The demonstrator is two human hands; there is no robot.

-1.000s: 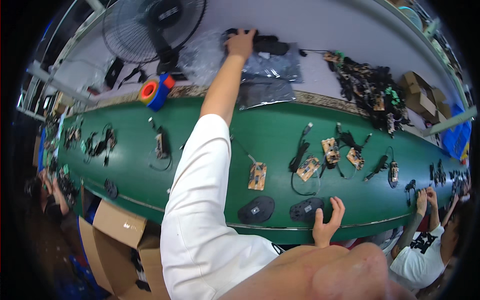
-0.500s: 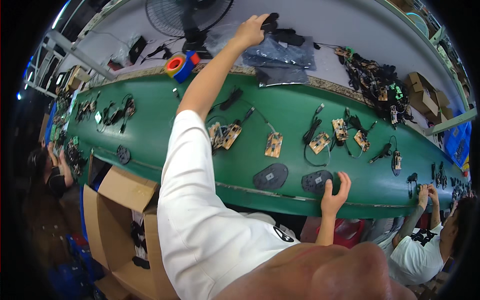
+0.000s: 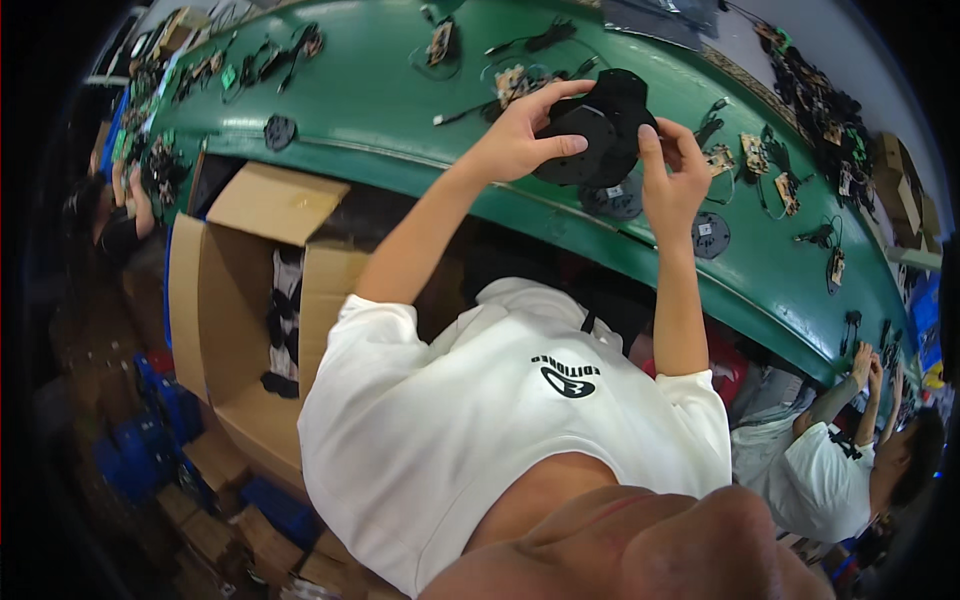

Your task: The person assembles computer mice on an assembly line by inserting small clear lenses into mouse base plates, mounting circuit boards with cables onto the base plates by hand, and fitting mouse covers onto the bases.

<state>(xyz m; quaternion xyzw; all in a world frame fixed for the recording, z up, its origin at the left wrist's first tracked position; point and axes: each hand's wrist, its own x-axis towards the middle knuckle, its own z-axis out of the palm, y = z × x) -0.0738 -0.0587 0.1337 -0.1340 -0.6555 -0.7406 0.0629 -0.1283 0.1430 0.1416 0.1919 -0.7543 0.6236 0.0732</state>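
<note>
Above the green bench, several dark rounded plastic plates point(image 3: 585, 150) overlap in a loose stack between my hands. My left hand point(image 3: 525, 135) is closed on their left side, thumb across the front plate. At the right edge, the bent fingers and thumb of my right hand point(image 3: 672, 172) grip the same stack. Partly hidden below it lies a dark rounded base plate point(image 3: 625, 200) with a pale square at its middle. A similar base plate point(image 3: 711, 236) rests near the bench edge, beyond my right wrist.
On the green bench point(image 3: 370, 95) lie several circuit boards with cables, such as one board point(image 3: 440, 42). A small dark plate point(image 3: 280, 132) sits at the left. An open cardboard box point(image 3: 235, 330) stands below the front edge. Co-workers' hands point(image 3: 868, 370) are at the far right.
My left hand has come back from the bag on the rear ledge with dark plates. My right hand has risen from beside the base plate and now grips them too. The view has shifted.
</note>
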